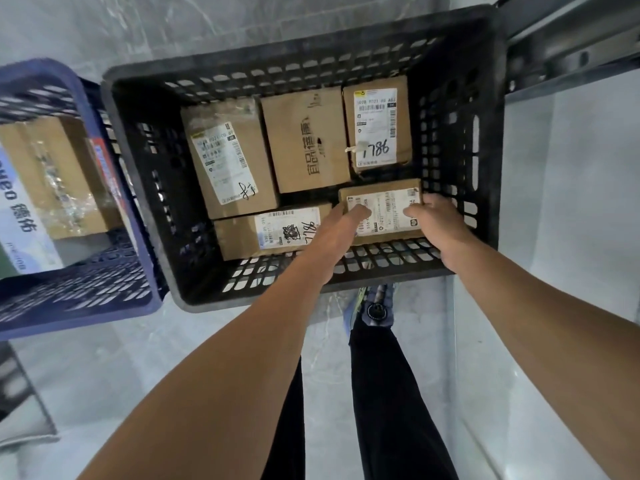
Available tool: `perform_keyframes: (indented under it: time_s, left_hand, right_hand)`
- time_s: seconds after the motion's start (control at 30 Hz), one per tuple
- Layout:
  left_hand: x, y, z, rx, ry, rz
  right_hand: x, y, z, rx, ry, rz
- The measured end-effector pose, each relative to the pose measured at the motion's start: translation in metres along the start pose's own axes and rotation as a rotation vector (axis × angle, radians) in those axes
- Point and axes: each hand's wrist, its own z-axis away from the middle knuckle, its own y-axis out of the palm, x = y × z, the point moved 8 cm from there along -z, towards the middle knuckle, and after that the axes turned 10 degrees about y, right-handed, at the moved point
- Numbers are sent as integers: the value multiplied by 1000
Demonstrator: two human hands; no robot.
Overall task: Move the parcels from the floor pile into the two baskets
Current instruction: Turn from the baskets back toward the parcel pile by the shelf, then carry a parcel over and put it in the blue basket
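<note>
Pale grey marbled floor tiles (104, 375) lie under you, with open floor on the near side of both baskets. Your black perforated plastic basket (346, 278) stands straight ahead. Its left wall touches the blue perforated plastic basket (76, 303) beside it, and your grey shoe (375, 308) shows just below its near rim.

Both your hands are on the small brown cardboard parcel with a white label (384, 206), which sits in the black basket's near right corner. Your left hand (341, 237) pinches its left edge, thumb on the label. Your right hand (441, 230) pinches its right edge, with the fingers over the side next to the basket's right wall, where the gap is narrow.

Four more parcels fill the rest, packed edge to edge:
- a flat labelled carton (273, 233) just left of the held one
- a tall labelled box (228, 157) at the back left
- a plain printed carton (304, 140) in the back middle
- a labelled box marked 1786 (377, 126) at the back right

A dark strip of room shows along the black basket's left wall. The blue basket holds a large taped cardboard box (52, 174).
</note>
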Motion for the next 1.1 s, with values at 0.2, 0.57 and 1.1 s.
perform_keyframes:
  time_s: [0.2,0.57,1.1]
  left_hand:
    - [12,7,-17,-10,-29,-23]
    - [21,7,-37,-28,-58,-160]
    - [-56,-34,94,-113,93,-23]
  right_hand:
    - [2,4,-15,12,-9,5]
    - [5,25,-24,117,0,102]
    - [46,9,95,109,-120,-206]
